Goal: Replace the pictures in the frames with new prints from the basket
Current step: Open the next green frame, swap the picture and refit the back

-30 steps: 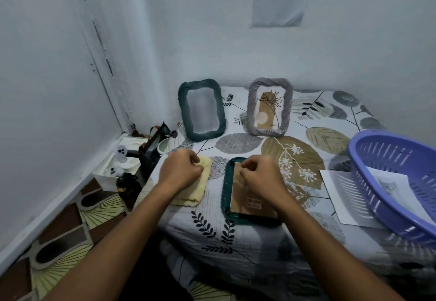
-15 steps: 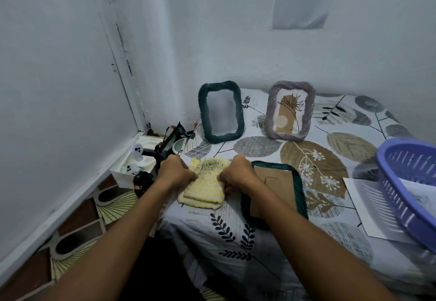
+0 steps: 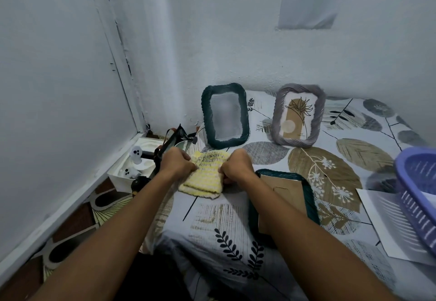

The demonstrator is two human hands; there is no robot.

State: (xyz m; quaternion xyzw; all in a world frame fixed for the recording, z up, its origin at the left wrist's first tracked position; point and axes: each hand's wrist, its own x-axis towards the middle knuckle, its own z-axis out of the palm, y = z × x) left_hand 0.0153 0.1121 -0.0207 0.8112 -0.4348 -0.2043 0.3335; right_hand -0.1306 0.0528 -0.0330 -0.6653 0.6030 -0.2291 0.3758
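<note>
Both hands, left hand and right hand, are clenched on the yellow cloth; it should be lifted evenly before the face-down frame is wiped.

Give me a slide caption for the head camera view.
Both hands, left hand and right hand, grip a yellow cloth beside a face-down green frame.

Both hands, left and right, gripping the yellow cloth beside a face-down frame
</note>
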